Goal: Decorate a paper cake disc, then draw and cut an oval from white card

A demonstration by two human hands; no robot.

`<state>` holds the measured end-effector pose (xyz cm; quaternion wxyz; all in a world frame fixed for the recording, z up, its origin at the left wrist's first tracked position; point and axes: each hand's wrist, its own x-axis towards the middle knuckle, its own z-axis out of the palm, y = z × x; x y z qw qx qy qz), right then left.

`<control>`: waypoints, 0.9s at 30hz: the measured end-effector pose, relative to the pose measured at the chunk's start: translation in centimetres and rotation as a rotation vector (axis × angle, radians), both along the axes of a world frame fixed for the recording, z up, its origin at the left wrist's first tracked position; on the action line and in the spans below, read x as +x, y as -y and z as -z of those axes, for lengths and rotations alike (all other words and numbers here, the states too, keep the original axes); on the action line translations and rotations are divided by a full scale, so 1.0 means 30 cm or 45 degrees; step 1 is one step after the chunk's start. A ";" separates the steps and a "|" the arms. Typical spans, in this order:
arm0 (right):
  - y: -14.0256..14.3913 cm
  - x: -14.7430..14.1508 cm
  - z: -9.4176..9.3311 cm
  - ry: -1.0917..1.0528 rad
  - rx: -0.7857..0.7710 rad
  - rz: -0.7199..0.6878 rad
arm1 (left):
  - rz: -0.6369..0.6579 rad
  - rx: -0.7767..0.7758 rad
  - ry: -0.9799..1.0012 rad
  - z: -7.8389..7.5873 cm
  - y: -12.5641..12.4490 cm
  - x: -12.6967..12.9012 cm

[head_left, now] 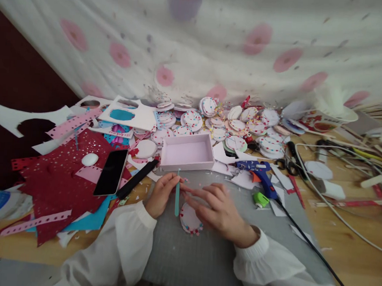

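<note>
My left hand (162,194) is closed in a pinch around a thin teal strip (177,198), which stands roughly upright between thumb and fingers. My right hand (217,209) reaches in from the right with its fingers stretched out and a little apart. Its fingertips come close to those of my left hand; I cannot tell if they touch something small there. Below the hands, a round white disc (190,216) edged with red and blue beads lies on the grey cutting mat (199,264), partly covered by my right hand.
Behind my hands stands a shallow lilac box (187,165), with many beaded discs (192,120) piled beyond it. A blue glue gun (262,175) with a black cord lies right, near scissors (288,166). At left are a phone (111,172), a black bar (137,179) and red sheets (62,182).
</note>
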<state>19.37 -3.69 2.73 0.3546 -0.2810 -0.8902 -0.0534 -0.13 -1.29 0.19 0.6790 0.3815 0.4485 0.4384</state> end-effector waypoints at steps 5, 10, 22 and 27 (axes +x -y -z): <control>-0.033 -0.071 -0.018 0.206 0.066 -0.159 | -0.034 0.038 -0.026 0.014 0.004 -0.001; -0.048 -0.101 -0.008 0.282 0.089 -0.094 | 0.004 0.022 0.060 0.026 0.007 -0.002; -0.037 -0.058 0.016 -0.091 0.121 -0.099 | 0.046 0.150 -0.100 0.008 0.020 0.015; -0.024 0.013 -0.008 -0.770 -0.238 0.148 | 0.081 0.355 -0.217 -0.009 0.022 -0.006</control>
